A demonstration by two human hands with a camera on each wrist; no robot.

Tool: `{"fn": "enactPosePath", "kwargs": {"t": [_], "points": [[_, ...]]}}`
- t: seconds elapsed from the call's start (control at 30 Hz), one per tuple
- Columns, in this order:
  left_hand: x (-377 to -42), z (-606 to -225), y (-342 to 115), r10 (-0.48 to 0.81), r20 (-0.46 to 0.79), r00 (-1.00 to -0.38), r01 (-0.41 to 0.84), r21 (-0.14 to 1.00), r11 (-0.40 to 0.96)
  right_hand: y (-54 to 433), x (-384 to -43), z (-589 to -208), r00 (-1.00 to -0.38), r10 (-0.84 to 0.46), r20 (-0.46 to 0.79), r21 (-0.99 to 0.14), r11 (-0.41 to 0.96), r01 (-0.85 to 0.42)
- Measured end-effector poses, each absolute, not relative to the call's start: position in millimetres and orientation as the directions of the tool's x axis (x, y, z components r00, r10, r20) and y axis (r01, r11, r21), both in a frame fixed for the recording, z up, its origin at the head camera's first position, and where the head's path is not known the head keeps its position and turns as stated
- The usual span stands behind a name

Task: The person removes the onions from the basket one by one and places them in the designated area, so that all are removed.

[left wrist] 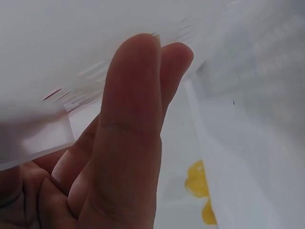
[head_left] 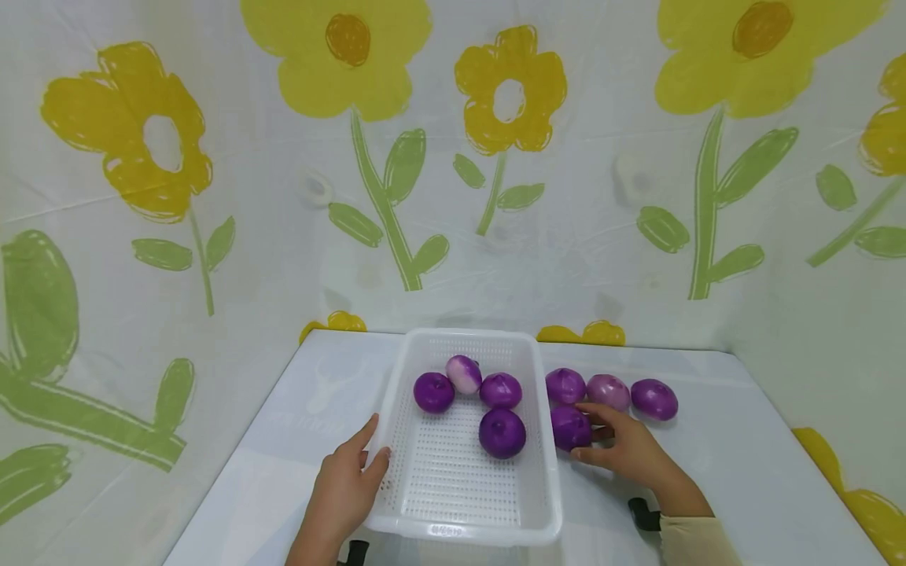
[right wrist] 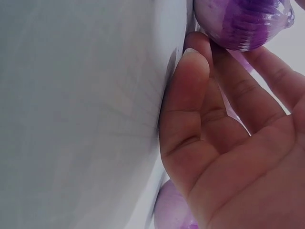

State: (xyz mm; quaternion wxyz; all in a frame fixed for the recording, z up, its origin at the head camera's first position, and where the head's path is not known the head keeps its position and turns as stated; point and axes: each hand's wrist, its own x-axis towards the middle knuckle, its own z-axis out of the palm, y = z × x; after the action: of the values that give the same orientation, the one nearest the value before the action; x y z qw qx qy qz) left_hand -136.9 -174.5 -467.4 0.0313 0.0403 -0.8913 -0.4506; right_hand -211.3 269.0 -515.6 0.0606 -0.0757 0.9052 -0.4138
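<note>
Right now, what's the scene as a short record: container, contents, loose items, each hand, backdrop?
container: white perforated basket on a white table
contents: four purple onions, one partly white
loose items: four onions right of the basket
left hand: at the basket's left rim; grip unclear
right hand: fingers at the front loose onion; grip unclear
backdrop: white cloth with yellow flowers
</note>
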Motion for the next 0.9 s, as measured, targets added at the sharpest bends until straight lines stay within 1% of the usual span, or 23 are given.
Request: {"fn": "enactPosePath", "kwargs": {"t": [0.3, 0.67, 0.8, 0.9], "points": [[-136.7, -468.0, -174.1, -0.111, 0.014, -0.994, -0.053, 0.816, 0.575, 269.7, -211.0, -516.4, -0.98, -0.193, -0.049, -0.76, 0.643, -0.089], [-138.7, -466.9, -172.7, -0.123, 0.038, -0.992, -0.044, 0.8, 0.598, 276.7, -210.2, -514.7, -0.975, -0.223, 0.016, -0.756, 0.635, -0.158], [-137.6, -465.8, -172.4, -0.126, 0.038, -0.991, -0.047, 0.793, 0.608, 277.4, -208.7, -512.4, -0.974, -0.224, -0.013, -0.762, 0.634, -0.136], [-137.0, -465.9, -172.3, -0.127, 0.037, -0.991, -0.049, 0.789, 0.612, 277.1, -206.9, -510.3, -0.977, -0.207, -0.052, -0.757, 0.646, -0.096]]}}
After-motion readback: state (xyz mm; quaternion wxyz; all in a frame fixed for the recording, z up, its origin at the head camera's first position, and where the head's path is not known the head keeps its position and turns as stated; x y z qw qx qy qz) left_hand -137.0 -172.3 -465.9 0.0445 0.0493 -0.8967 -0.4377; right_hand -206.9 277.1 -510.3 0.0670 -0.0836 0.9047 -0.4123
